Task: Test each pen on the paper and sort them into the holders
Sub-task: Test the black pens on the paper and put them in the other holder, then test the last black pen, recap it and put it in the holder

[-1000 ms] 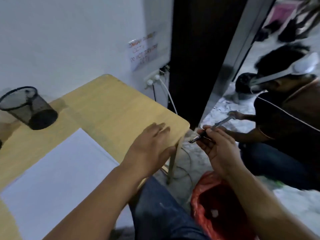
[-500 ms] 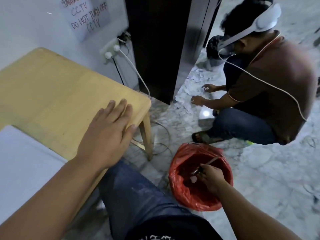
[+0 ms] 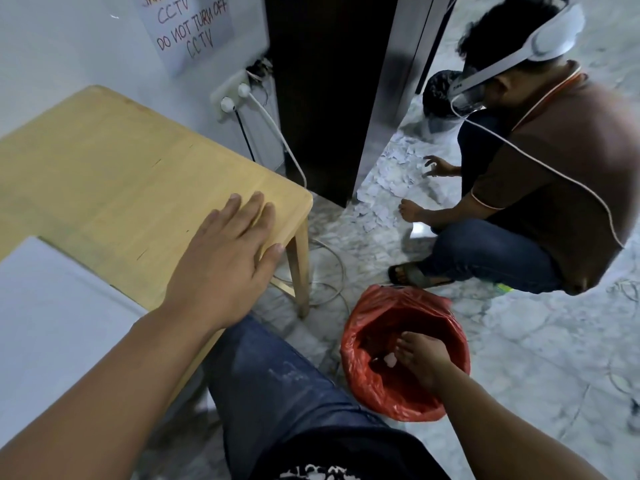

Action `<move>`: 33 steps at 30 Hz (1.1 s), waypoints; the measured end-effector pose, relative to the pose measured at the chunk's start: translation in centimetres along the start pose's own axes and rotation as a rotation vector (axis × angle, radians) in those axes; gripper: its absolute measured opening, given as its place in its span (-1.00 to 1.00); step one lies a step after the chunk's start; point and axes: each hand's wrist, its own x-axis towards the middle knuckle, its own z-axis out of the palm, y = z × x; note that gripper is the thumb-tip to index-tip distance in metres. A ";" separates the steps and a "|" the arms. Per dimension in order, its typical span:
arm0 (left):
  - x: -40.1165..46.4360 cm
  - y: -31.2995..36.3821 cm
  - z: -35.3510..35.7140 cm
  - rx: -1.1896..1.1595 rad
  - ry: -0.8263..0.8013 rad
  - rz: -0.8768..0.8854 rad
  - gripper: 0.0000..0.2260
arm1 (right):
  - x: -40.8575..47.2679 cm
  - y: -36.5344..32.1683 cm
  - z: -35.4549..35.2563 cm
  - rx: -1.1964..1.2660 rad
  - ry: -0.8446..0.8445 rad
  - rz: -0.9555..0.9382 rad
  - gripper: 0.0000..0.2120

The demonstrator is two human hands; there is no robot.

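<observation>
Pale wood is showing across the desk [image 3: 114, 174], and the left hand [image 3: 225, 261] is lying flat on its near right corner, fingers [image 3: 254, 211] straight and slightly spread. White paper [image 3: 52, 327] is lying on the desk, left of that hand. Right of the desk, on the floor, the right hand [image 3: 424, 358] is reaching into a red-lined bin [image 3: 367, 382], fingers loosely extended, gripping nothing visible. No pen is showing.

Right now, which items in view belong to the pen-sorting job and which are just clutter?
Job:
paper sheet on the table
left hand flat on the table
right hand reaching into the red-lined bin; no pen visible

Clutter:
CCTV notice
wall socket
floor cables
crouching person
</observation>
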 end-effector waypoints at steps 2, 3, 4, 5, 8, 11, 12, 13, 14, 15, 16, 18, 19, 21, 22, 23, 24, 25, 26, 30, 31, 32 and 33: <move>0.0 -0.1 0.0 -0.018 0.006 0.003 -0.41 | -0.6 -0.7 0.8 -0.054 -0.009 -0.087 -0.73; 0.0 -0.1 -0.1 -0.031 0.006 0.006 -0.41 | -1.2 -1.3 1.3 -0.052 -0.033 -0.120 -0.75; -0.1 -0.2 -0.1 -0.053 0.006 0.010 -0.40 | -2.0 -2.1 1.9 -0.048 -0.063 -0.153 -0.76; -0.1 -0.2 -0.2 -0.083 0.008 0.013 -0.40 | -3.0 -3.0 2.7 -0.041 -0.107 -0.193 -0.77; -0.6 -0.1 -0.9 -0.214 0.040 -0.004 -0.44 | -6.6 -6.3 4.8 -0.056 -0.236 -0.378 -0.77; -1.8 -0.7 -2.0 -0.328 0.115 -0.039 -0.48 | -11.3 -9.8 7.2 -0.179 -0.335 -0.606 -0.80; -2.4 -1.0 -2.6 -0.358 0.154 -0.051 -0.48 | -13.0 -10.9 8.0 -0.225 -0.372 -0.676 -0.83; -3.1 -1.5 -3.1 -0.384 0.186 -0.071 -0.46 | -14.8 -11.7 8.9 -0.262 -0.416 -0.739 -0.85; -3.8 -2.0 -3.7 -0.404 0.217 -0.097 -0.46 | -16.4 -12.4 9.9 -0.299 -0.457 -0.800 -0.86; -4.6 -2.6 -4.3 -0.415 0.250 -0.130 -0.48 | -17.9 -12.8 10.9 -0.335 -0.493 -0.856 -0.86; -5.4 -3.2 -4.8 -0.417 0.290 -0.164 -0.50 | -19.3 -13.1 12.1 -0.368 -0.527 -0.904 -0.85; -7.5 -4.5 -5.8 -0.393 0.377 -0.223 -0.53 | -21.8 -12.9 14.6 -0.430 -0.610 -0.975 -0.83; -8.7 -5.2 -6.3 -0.368 0.402 -0.247 -0.54 | -23.0 -12.5 15.9 -0.466 -0.656 -1.004 -0.81; -11.4 -6.8 -7.1 -0.336 0.428 -0.313 -0.52 | -25.3 -11.2 18.5 -0.568 -0.739 -1.063 -0.79; -12.9 -7.7 -7.6 -0.328 0.444 -0.351 -0.51 | -26.3 -10.4 19.8 -0.636 -0.770 -1.096 -0.79; -14.4 -8.5 -8.0 -0.320 0.466 -0.394 -0.51 | -27.4 -9.4 21.1 -0.697 -0.803 -1.125 -0.80; -16.1 -9.3 -8.4 -0.308 0.491 -0.443 -0.53 | -28.4 -8.4 22.4 -0.745 -0.844 -1.142 -0.81; -17.8 -10.1 -8.7 -0.296 0.511 -0.499 -0.58 | -29.3 -7.2 23.6 -0.782 -0.892 -1.144 -0.83; -19.6 -10.8 -8.9 -0.291 0.527 -0.555 -0.62 | -30.2 -5.9 24.8 -0.814 -0.940 -1.136 -0.84; -27.2 -13.1 -8.9 -0.286 0.600 -0.764 -0.67 | -33.6 0.1 29.0 -1.026 -1.145 -1.174 -0.83; -29.1 -13.7 -8.7 -0.275 0.615 -0.821 -0.71 | -34.4 1.9 29.9 -1.076 -1.201 -1.190 -0.83; -31.1 -14.3 -8.5 -0.262 0.625 -0.881 -0.73 | -35.2 3.6 30.7 -1.124 -1.252 -1.191 -0.84; -33.0 -14.9 -8.3 -0.254 0.636 -0.942 -0.74 | -36.1 5.3 31.5 -1.177 -1.296 -1.180 -0.84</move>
